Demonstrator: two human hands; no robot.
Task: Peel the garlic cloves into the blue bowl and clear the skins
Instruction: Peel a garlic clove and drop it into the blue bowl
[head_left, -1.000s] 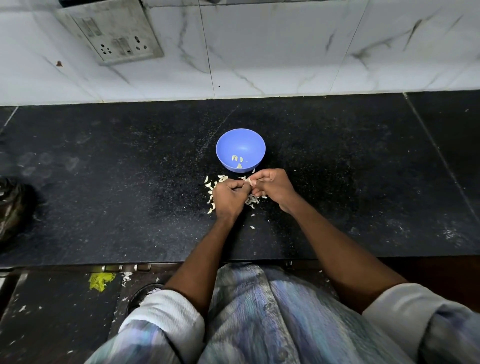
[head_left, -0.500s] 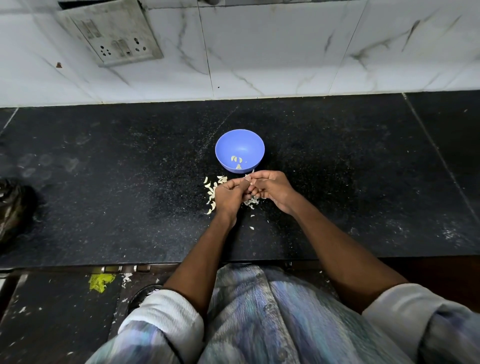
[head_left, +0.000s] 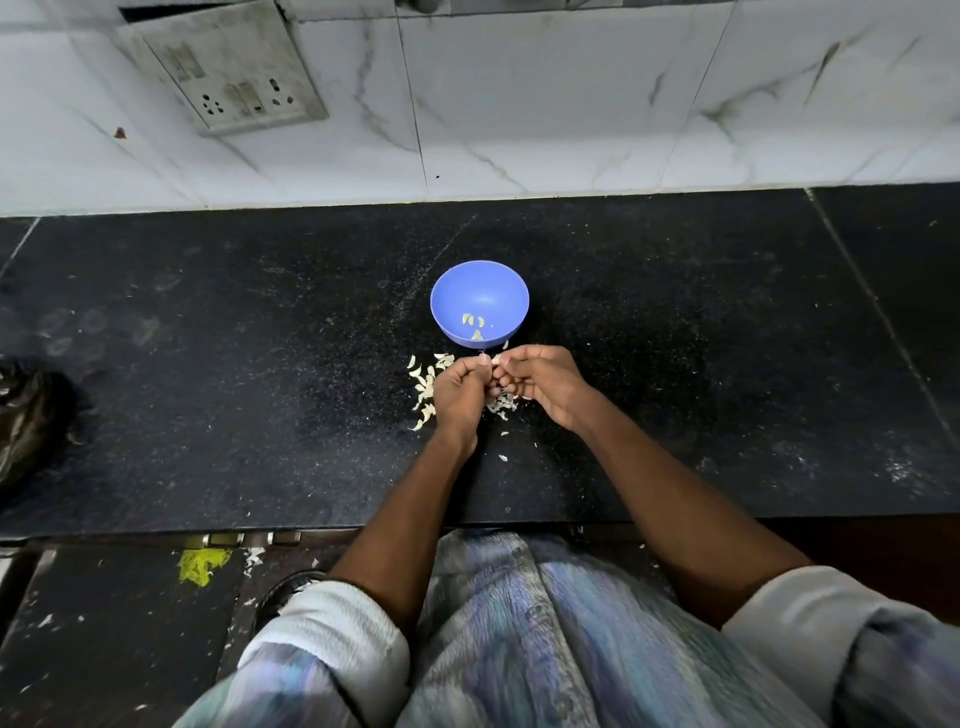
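The blue bowl (head_left: 479, 301) stands on the black counter and holds a few peeled garlic cloves (head_left: 474, 325). Just in front of it my left hand (head_left: 460, 392) and my right hand (head_left: 543, 384) meet with curled fingers. Between their fingertips they pinch a small garlic clove (head_left: 496, 358), mostly hidden. Unpeeled cloves (head_left: 423, 389) lie to the left of my left hand, and papery skins (head_left: 504, 402) lie under and between my hands.
The black counter (head_left: 675, 338) runs to a white tiled wall with a switch plate (head_left: 228, 67). A dark plastic bag (head_left: 26, 426) sits at the far left edge. Scraps lie on the floor (head_left: 104, 623) below the counter's front edge.
Both hands have stayed in place in front of the bowl. Their fingers have shifted slightly around the clove held between them.
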